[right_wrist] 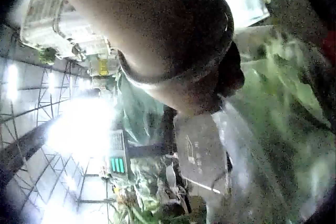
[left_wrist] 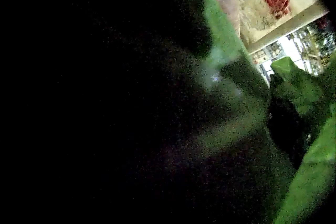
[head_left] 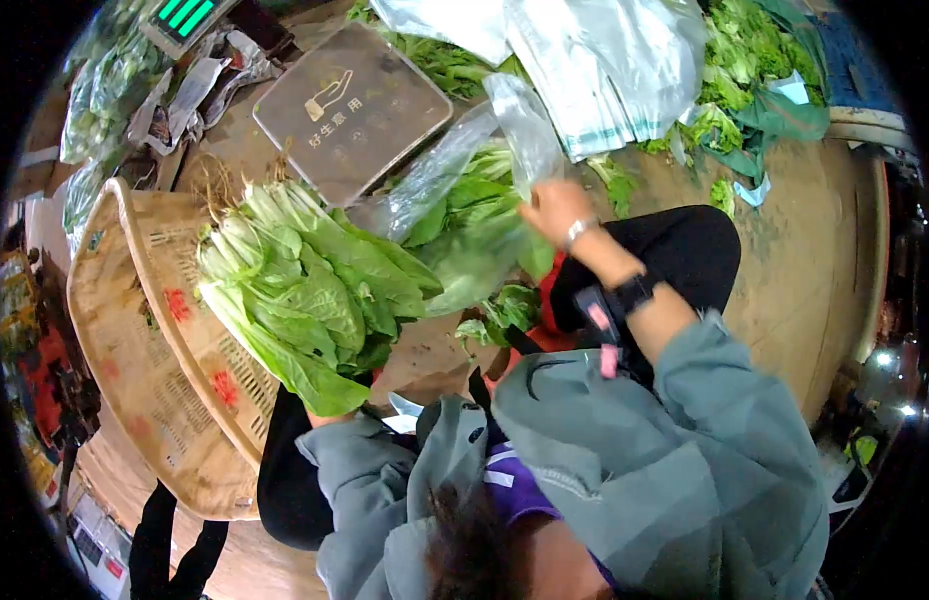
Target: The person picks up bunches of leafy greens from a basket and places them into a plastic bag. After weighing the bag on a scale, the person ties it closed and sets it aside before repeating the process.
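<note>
"clear plastic is seen mid-scene; how is it held?"

"the bag (head_left: 533,135), with greens (head_left: 480,200) in it, is gripped at its right edge by the right hand (head_left: 562,212), whose fingers are curled in."

"and the leafy bunch (head_left: 310,275)?"

"it is held just left of the bag, over the right side of the basket (head_left: 110,340). the left hand (head_left: 323,417) is mostly covered by leaves; whether its fingers are closed cannot be told."

"beyond?"

"a flat scale (head_left: 353,112) is set on the far side; plastic sheets (head_left: 600,70) are piled far right."
</note>
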`<state>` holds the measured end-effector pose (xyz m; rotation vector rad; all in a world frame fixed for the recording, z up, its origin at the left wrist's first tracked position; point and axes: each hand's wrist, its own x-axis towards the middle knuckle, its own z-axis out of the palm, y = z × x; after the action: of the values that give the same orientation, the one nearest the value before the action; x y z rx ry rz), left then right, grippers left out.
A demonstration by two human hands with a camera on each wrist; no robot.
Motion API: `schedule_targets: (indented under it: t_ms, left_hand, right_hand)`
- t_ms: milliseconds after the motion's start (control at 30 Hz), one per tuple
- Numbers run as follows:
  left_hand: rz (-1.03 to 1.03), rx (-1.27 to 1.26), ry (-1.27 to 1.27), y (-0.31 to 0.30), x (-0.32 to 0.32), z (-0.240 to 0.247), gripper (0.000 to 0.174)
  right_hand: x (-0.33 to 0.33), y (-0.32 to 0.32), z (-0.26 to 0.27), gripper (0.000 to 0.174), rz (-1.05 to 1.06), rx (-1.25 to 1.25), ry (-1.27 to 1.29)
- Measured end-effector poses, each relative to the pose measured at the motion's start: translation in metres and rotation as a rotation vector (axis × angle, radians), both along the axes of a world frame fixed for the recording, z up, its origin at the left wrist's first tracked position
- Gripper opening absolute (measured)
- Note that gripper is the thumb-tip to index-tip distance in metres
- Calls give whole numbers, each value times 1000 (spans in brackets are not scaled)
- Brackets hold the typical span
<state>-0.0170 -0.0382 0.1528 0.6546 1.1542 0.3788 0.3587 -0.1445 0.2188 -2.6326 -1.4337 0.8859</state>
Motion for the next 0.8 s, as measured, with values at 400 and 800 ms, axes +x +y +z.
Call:
schedule_targets:
  t_ms: [400,800]
  left_hand:
    - [-467,171,124,95,121,-16,72]
    - [-1120,25,201,159,188,-56,70]
  right_hand:
    - [8,-43,4,66,-138,378,52]
    - [48,-14,30,10,-1069,925,1554]
